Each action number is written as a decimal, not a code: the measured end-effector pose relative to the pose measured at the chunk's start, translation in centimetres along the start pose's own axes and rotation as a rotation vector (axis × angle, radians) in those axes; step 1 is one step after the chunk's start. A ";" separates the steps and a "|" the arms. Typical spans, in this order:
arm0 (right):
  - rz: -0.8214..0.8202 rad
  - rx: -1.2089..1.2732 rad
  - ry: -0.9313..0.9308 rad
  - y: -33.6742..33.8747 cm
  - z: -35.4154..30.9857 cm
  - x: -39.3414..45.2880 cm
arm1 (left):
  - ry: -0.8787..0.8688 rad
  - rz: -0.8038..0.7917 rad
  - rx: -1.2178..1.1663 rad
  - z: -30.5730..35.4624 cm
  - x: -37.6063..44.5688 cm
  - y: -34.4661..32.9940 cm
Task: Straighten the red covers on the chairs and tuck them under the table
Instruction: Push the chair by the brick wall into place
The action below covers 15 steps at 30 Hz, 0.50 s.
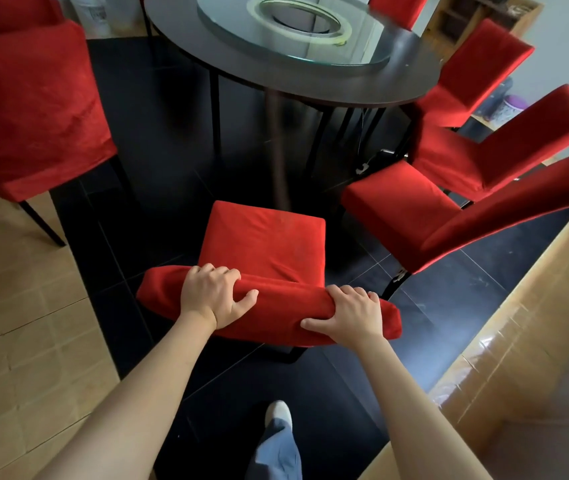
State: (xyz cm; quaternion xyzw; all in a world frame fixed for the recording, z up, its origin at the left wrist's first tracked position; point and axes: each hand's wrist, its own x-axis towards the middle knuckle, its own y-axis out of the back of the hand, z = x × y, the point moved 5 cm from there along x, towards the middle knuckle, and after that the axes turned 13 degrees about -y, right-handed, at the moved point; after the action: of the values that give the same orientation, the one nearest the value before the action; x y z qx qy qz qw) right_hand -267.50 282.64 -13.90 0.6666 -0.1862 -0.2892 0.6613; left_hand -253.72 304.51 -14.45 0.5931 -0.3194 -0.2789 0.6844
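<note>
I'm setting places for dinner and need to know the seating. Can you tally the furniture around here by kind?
Red-covered chairs: 6 (held one, left one, three in a row on the right, one at the far side)
Round dark tables: 1
Glass turntables: 1
Total: 8

Dark tiled floor [158, 174], red-covered chairs [262, 244] standing on it, round table [362, 84] (glass turntable [362, 53] on top)

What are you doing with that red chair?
A person stands behind a red-covered chair and grips the top of its backrest with the left hand and the right hand. The chair faces the round dark table but is not yet pushed under it. More red chairs stand around the table.
</note>
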 end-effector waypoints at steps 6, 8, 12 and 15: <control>-0.035 0.016 0.025 0.9 1.0 6.9 | 0.033 -0.014 -0.002 -0.3 6.3 -0.7; -0.051 0.018 0.034 1.1 1.1 8.9 | 0.039 -0.020 0.000 -0.5 8.1 -0.8; -0.065 0.005 0.066 1.6 1.3 12.5 | 0.049 -0.030 0.005 -0.7 11.3 -1.0; -0.072 0.001 0.082 2.0 1.4 14.8 | 0.056 -0.036 0.007 -1.0 13.4 -1.2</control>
State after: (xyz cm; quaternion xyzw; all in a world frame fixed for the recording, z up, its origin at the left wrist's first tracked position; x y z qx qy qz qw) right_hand -256.78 272.10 -13.90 0.6845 -0.1351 -0.2853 0.6571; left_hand -244.35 294.77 -14.33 0.6086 -0.2903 -0.2734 0.6860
